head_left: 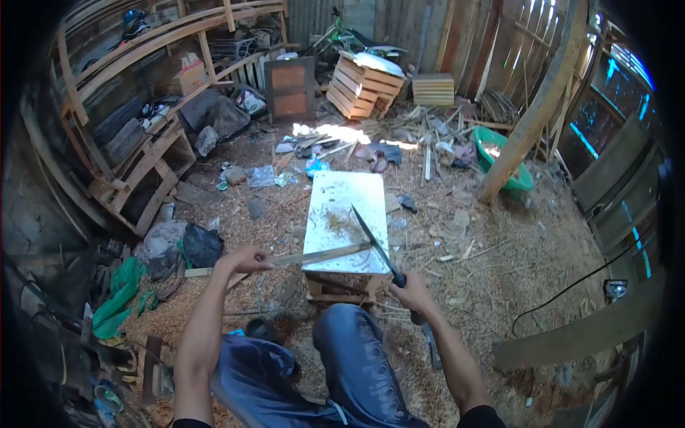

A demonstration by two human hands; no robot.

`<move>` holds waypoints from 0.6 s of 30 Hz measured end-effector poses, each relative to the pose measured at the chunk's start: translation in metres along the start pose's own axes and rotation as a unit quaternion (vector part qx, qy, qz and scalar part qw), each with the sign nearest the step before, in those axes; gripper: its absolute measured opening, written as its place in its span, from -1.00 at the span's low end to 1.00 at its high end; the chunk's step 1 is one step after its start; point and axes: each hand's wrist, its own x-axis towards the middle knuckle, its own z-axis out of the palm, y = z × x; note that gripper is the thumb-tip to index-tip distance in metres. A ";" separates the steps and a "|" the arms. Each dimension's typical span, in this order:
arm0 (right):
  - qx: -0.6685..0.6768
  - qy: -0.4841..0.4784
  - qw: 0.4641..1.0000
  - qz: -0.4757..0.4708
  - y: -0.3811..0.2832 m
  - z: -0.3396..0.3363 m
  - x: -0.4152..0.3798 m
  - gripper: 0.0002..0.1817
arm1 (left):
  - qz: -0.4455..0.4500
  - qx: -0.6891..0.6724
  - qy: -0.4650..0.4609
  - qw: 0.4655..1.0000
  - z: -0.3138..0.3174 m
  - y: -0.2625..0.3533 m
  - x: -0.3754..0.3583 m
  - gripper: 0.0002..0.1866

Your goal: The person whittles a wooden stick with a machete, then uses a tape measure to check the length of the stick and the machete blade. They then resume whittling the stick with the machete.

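Observation:
My left hand (pixel 246 262) is closed around the near end of a thin wooden strip (pixel 325 254). The strip reaches to the right across the front part of a low white-topped table (pixel 314 207). My right hand (pixel 414 291) grips the black handle of a machete (pixel 373 235), its long dark blade pointing up and to the left. Near its middle the blade overlaps the right end of the strip in this view. Small shavings (pixel 341 222) lie scattered on the tabletop just beyond the strip.
Wood chips and scraps cover the ground. A slatted wooden crate (pixel 364 85) stands at the back, with a green basin (pixel 517 177) behind a slanting post (pixel 539 107). Wooden shelving (pixel 157 153) lines the left wall. A plank (pixel 571 339) and black cable (pixel 564 292) lie at right.

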 end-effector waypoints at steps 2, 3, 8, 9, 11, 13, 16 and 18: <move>0.004 -0.012 1.000 0.020 -0.008 0.003 -0.013 -0.58 | -0.050 -0.067 -0.027 0.996 0.001 -0.006 -0.010 -0.58; -0.016 -0.013 1.000 0.011 -0.011 0.005 -0.015 -0.58 | -0.052 -0.060 -0.024 0.997 0.002 -0.010 -0.015 -0.56; -0.008 -0.064 0.998 0.000 -0.015 0.020 -0.007 -0.58 | -0.115 -0.051 -0.040 0.991 0.011 0.002 -0.041 -0.57; -0.014 -0.050 0.998 -0.026 -0.002 0.030 0.001 -0.58 | -0.110 -0.031 -0.027 0.993 0.015 0.005 -0.041 -0.56; -0.057 -0.051 0.996 -0.044 0.001 0.027 0.004 -0.58 | -0.098 0.012 0.001 0.995 0.020 0.013 -0.038 -0.52; -0.084 -0.055 0.992 -0.076 0.009 0.026 0.012 -0.60 | -0.076 -0.116 -0.074 0.988 0.014 0.045 -0.017 -0.47; -0.012 -0.110 0.994 0.014 -0.032 0.001 -0.004 -0.60 | 0.005 -0.188 -0.059 0.980 0.020 0.060 0.023 -0.44; -0.033 -0.105 0.994 -0.002 -0.019 0.012 0.005 -0.60 | -0.011 -0.268 -0.128 0.955 0.024 0.067 0.034 -0.50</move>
